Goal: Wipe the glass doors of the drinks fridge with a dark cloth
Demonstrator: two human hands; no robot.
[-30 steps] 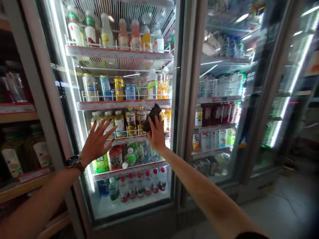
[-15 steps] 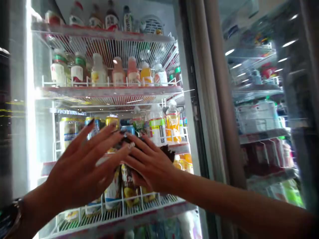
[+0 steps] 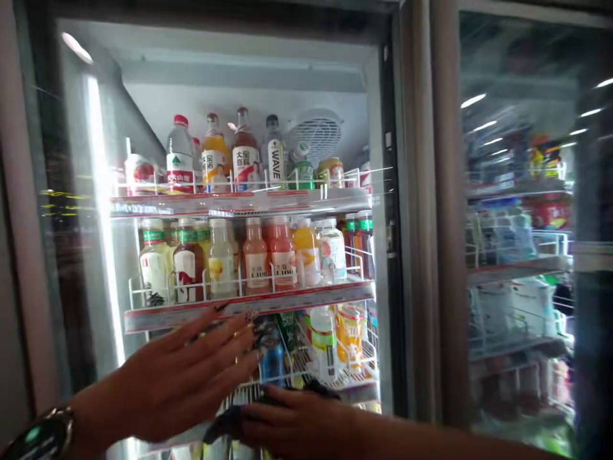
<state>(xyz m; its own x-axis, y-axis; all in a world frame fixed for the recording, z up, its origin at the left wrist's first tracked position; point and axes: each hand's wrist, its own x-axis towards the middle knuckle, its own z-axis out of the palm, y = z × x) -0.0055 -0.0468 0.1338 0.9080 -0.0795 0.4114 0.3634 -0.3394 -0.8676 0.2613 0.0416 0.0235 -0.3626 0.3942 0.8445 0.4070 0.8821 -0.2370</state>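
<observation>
Grip (head cam): R hand clutching bunched dark cloth, btm ctr; L hand spread, fingers out, lower L.
Watch: L wrist, btm L corner.
Cooler: bottles in rows, mid frame; vent upper ctr.

Up on the top shelf stand a red-capped clear bottle, an orange bottle and a black-capped bottle, all upright! Middle shelf, two pink bottles side by side! Lower shelf, a blue can and an orange drink!
</observation>
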